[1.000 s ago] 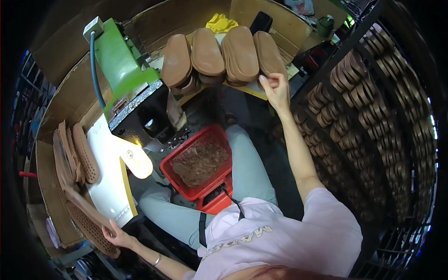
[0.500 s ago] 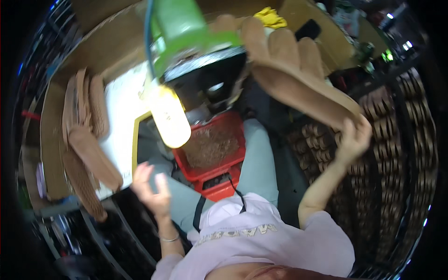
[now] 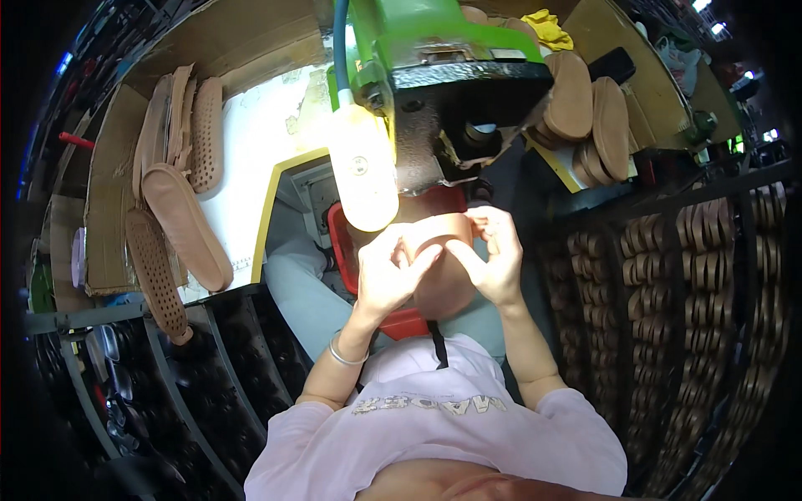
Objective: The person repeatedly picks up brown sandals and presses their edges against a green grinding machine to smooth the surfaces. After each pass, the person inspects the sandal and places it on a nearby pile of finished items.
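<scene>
Both my hands hold a tan shoe sole (image 3: pixel 445 288) in front of the machine, above my lap. My left hand (image 3: pixel 384 274) grips its left edge, with the thumb across the surface. On the opposite edge, my right hand (image 3: pixel 499 263) has its thumb on top and its fingers behind. The sole's end points toward me. Just above the hands stands a green machine (image 3: pixel 443 29) with a black metal head. A bright yellow-white lamp (image 3: pixel 364 171) hangs close to my left hand. Partly hidden behind the sole is a red bin (image 3: pixel 344 246).
On the white table (image 3: pixel 251 134) at left lie several tan soles (image 3: pixel 185 225), some perforated, beside cardboard walls (image 3: pixel 113 188). More soles (image 3: pixel 571 96) stand at the right, near a yellow cloth (image 3: pixel 547 30). Racks of soles (image 3: pixel 643 309) fill the right side; dark racks (image 3: pixel 242 351) stand at left.
My right hand has brought a sole from the right-hand pile to the middle. My left hand, empty and spread before, has moved right and taken hold of it too.
</scene>
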A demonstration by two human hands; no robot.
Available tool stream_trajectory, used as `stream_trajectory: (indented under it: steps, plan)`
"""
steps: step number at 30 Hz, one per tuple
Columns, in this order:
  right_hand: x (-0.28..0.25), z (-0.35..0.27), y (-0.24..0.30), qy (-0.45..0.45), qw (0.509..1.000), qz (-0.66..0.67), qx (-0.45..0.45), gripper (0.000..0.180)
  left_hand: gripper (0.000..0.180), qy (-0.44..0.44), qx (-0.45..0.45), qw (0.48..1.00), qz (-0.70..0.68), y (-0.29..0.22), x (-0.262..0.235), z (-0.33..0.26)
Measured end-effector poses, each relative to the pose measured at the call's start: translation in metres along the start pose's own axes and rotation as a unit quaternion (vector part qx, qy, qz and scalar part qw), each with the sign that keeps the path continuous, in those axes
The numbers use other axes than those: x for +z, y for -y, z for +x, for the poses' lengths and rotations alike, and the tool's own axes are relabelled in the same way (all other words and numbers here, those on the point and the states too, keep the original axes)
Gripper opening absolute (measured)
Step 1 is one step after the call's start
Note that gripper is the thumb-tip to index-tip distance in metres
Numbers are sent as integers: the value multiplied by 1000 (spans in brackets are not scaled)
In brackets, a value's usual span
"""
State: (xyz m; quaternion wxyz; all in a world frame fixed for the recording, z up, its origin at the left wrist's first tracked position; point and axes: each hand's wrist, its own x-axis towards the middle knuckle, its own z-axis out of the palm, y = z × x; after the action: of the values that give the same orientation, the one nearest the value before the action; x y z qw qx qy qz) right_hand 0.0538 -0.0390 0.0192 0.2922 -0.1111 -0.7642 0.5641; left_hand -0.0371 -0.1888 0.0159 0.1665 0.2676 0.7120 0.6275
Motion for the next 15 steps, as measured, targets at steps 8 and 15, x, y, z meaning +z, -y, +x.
stream_trajectory:
  steps: [8,15]
  plan:
    - [4,-18,-29,-81,997,8,3,40,16,-29,88,991,96,20,7,26]
    - [13,-16,-14,-46,997,53,33,41,16,-50,21,994,-99,27,0,18]
